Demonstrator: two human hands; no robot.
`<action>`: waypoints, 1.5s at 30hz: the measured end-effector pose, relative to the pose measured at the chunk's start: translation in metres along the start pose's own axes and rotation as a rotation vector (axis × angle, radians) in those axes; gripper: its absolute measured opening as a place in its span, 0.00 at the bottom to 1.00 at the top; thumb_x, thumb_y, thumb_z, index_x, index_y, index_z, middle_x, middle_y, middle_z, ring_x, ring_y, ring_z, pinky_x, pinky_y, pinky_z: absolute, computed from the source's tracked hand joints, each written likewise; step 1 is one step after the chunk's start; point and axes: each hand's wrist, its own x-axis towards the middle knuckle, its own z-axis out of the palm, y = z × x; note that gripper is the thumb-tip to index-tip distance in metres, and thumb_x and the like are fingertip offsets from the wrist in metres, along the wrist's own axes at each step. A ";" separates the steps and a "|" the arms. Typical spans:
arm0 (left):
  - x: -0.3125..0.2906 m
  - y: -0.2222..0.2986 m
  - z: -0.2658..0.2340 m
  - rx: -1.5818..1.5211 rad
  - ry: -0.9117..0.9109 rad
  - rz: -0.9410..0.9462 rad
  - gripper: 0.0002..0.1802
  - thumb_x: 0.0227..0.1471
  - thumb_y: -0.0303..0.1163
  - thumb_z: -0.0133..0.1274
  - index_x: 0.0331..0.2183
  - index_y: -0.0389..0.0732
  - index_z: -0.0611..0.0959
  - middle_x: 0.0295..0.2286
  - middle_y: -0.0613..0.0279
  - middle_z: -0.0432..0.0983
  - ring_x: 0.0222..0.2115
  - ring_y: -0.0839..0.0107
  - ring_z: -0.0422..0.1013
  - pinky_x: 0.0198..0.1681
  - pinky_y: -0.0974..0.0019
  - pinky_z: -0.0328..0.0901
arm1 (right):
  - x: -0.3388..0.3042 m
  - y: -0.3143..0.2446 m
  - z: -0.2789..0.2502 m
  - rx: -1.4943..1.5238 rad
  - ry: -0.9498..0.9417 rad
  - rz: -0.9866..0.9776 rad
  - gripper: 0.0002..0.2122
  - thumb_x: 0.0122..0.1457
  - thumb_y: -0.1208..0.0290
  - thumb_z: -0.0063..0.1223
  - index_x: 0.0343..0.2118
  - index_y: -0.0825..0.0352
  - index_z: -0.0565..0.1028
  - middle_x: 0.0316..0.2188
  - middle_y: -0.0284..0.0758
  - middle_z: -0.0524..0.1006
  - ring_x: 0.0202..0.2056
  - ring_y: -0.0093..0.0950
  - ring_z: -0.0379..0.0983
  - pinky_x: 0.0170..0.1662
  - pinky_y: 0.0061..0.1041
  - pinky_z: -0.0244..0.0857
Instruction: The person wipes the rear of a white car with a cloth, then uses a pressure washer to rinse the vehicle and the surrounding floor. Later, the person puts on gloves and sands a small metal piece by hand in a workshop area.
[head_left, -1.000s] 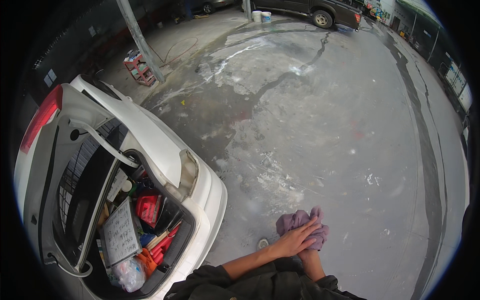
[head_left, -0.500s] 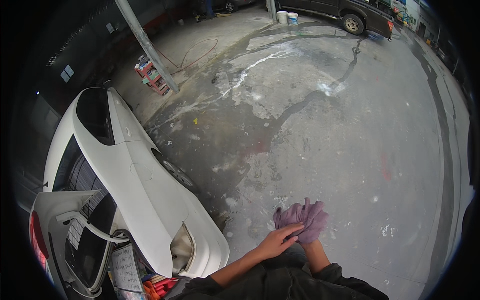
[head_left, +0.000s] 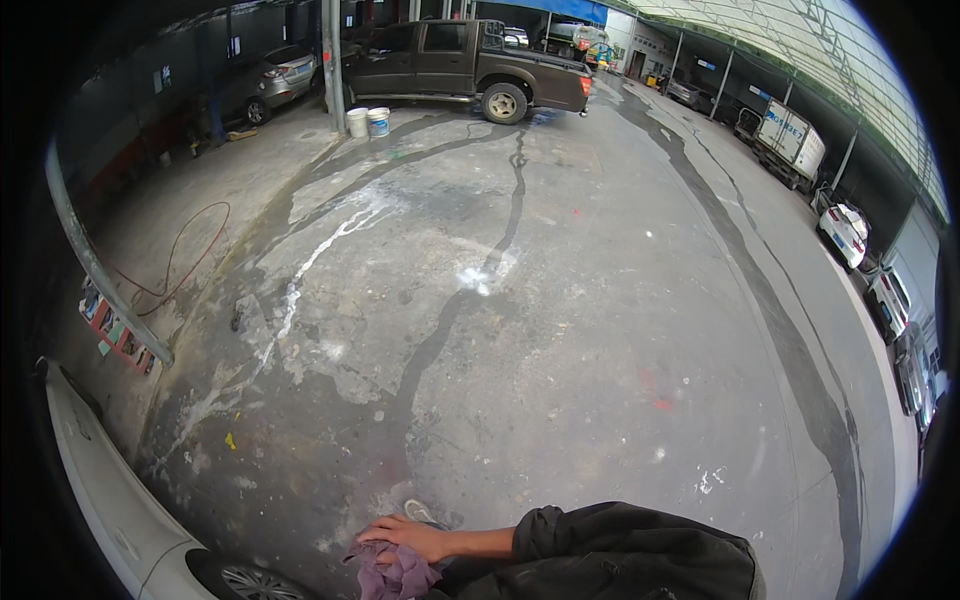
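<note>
My right arm reaches in from the lower right, its dark sleeve pushed up the forearm. At the bottom of the head view my right hand (head_left: 405, 536) lies over a crumpled mauve cloth (head_left: 398, 578), its fingers curled round it. Part of the cloth runs down past the hand toward the picture's lower edge. I cannot make out my left hand; the cloth and the lower edge may hide it. Just beyond my right hand shows the toe of a light shoe (head_left: 420, 512) on the floor.
A white car (head_left: 110, 480) stands close at the left, its wheel (head_left: 260, 582) near the lower edge. Beyond it are a post (head_left: 95, 260), a red tool cart (head_left: 118, 335) and a red hose (head_left: 170, 265). Two buckets (head_left: 368, 122) and a brown pickup (head_left: 440, 65) are far ahead.
The view has swung up and to the right. The white car has slid to the left edge. My right hand and the cloth now appear farther left; my left hand has gone from sight.
</note>
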 end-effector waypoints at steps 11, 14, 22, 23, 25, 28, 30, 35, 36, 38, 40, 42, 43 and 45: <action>0.407 0.185 -0.068 0.502 -0.660 0.253 0.17 0.42 0.41 0.60 0.35 0.43 0.82 0.29 0.54 0.79 0.32 0.57 0.77 0.35 0.61 0.69 | 0.172 0.152 -0.272 0.485 0.641 0.447 0.21 0.65 0.52 0.45 0.48 0.66 0.75 0.42 0.40 0.78 0.44 0.30 0.72 0.49 0.29 0.64; 0.509 0.220 -0.071 0.441 -0.619 0.277 0.19 0.41 0.43 0.61 0.35 0.44 0.81 0.30 0.54 0.79 0.33 0.56 0.77 0.35 0.60 0.69 | 0.218 0.214 -0.342 0.462 0.697 0.546 0.20 0.65 0.53 0.47 0.45 0.67 0.76 0.37 0.35 0.79 0.41 0.22 0.72 0.46 0.26 0.66; 0.793 0.214 -0.066 0.481 -0.215 0.773 0.18 0.44 0.44 0.58 0.36 0.45 0.81 0.33 0.57 0.78 0.32 0.56 0.76 0.34 0.58 0.69 | 0.381 0.337 -0.579 -0.007 0.468 0.567 0.26 0.62 0.42 0.43 0.40 0.65 0.78 0.32 0.50 0.78 0.35 0.41 0.77 0.40 0.35 0.69; 0.822 0.229 -0.081 0.498 -0.254 0.783 0.19 0.44 0.44 0.57 0.37 0.44 0.81 0.33 0.56 0.78 0.32 0.56 0.76 0.34 0.58 0.70 | 0.402 0.346 -0.602 -0.008 0.447 0.569 0.26 0.62 0.43 0.43 0.40 0.65 0.78 0.33 0.50 0.78 0.36 0.42 0.77 0.40 0.36 0.69; 0.876 0.258 -0.094 0.494 -0.343 0.829 0.19 0.45 0.44 0.57 0.38 0.44 0.80 0.34 0.55 0.78 0.33 0.56 0.76 0.35 0.58 0.70 | 0.439 0.363 -0.653 -0.041 0.405 0.596 0.26 0.63 0.43 0.42 0.39 0.65 0.78 0.34 0.50 0.79 0.37 0.42 0.77 0.42 0.37 0.68; 0.954 0.294 -0.107 0.505 -0.416 0.908 0.20 0.46 0.43 0.56 0.40 0.43 0.80 0.34 0.54 0.77 0.33 0.56 0.76 0.35 0.58 0.70 | 0.492 0.415 -0.712 0.173 0.282 0.527 0.26 0.63 0.43 0.42 0.42 0.65 0.78 0.36 0.47 0.79 0.39 0.39 0.76 0.45 0.35 0.67; 1.011 0.315 -0.106 0.507 -0.465 0.949 0.21 0.47 0.43 0.55 0.42 0.43 0.79 0.35 0.53 0.77 0.34 0.56 0.76 0.36 0.58 0.70 | 0.524 0.440 -0.760 0.261 0.193 0.582 0.26 0.63 0.44 0.42 0.43 0.67 0.78 0.37 0.44 0.79 0.41 0.37 0.75 0.47 0.32 0.65; 1.167 0.347 -0.116 0.602 -0.546 0.918 0.22 0.48 0.42 0.54 0.45 0.42 0.78 0.36 0.51 0.77 0.35 0.56 0.76 0.37 0.58 0.71 | 0.601 0.538 -0.865 0.463 0.221 0.712 0.27 0.62 0.47 0.46 0.44 0.72 0.77 0.39 0.39 0.79 0.43 0.31 0.72 0.49 0.29 0.64; 1.201 0.350 -0.126 0.669 -0.560 0.853 0.23 0.49 0.42 0.54 0.45 0.42 0.78 0.36 0.50 0.77 0.35 0.56 0.76 0.37 0.58 0.71 | 0.615 0.554 -0.893 0.539 0.248 0.701 0.27 0.62 0.47 0.47 0.44 0.73 0.77 0.40 0.39 0.78 0.42 0.31 0.73 0.48 0.28 0.64; 1.271 0.366 -0.139 0.757 -0.581 0.817 0.23 0.50 0.42 0.53 0.47 0.41 0.77 0.37 0.49 0.77 0.36 0.56 0.76 0.38 0.58 0.71 | 0.631 0.568 -0.957 0.689 0.311 0.723 0.26 0.61 0.48 0.48 0.43 0.73 0.77 0.41 0.39 0.78 0.42 0.29 0.73 0.48 0.27 0.65; 1.341 0.387 -0.132 0.637 -0.557 1.030 0.22 0.51 0.41 0.52 0.45 0.39 0.78 0.34 0.49 0.77 0.31 0.55 0.76 0.33 0.56 0.71 | 0.642 0.574 -1.021 0.848 0.383 0.762 0.26 0.61 0.48 0.49 0.43 0.72 0.78 0.43 0.38 0.77 0.42 0.27 0.73 0.47 0.25 0.65; 1.409 0.409 -0.124 0.506 -0.519 1.273 0.21 0.52 0.41 0.49 0.42 0.36 0.78 0.29 0.48 0.77 0.24 0.54 0.75 0.26 0.53 0.71 | 0.654 0.603 -1.065 0.946 0.475 0.826 0.25 0.62 0.49 0.49 0.46 0.72 0.76 0.46 0.36 0.76 0.43 0.25 0.73 0.47 0.22 0.65; 1.440 0.420 -0.123 0.492 -0.522 1.351 0.21 0.52 0.40 0.48 0.41 0.34 0.78 0.27 0.48 0.77 0.21 0.53 0.75 0.23 0.52 0.70 | 0.661 0.606 -1.084 1.006 0.513 0.838 0.26 0.62 0.49 0.49 0.47 0.72 0.75 0.46 0.36 0.76 0.43 0.24 0.73 0.47 0.22 0.65; 1.484 0.453 -0.128 0.624 -0.603 1.418 0.21 0.54 0.39 0.47 0.42 0.31 0.77 0.28 0.47 0.77 0.20 0.55 0.75 0.21 0.53 0.69 | 0.678 0.623 -1.118 1.095 0.573 0.819 0.26 0.62 0.49 0.48 0.49 0.72 0.74 0.46 0.35 0.76 0.44 0.24 0.73 0.48 0.22 0.65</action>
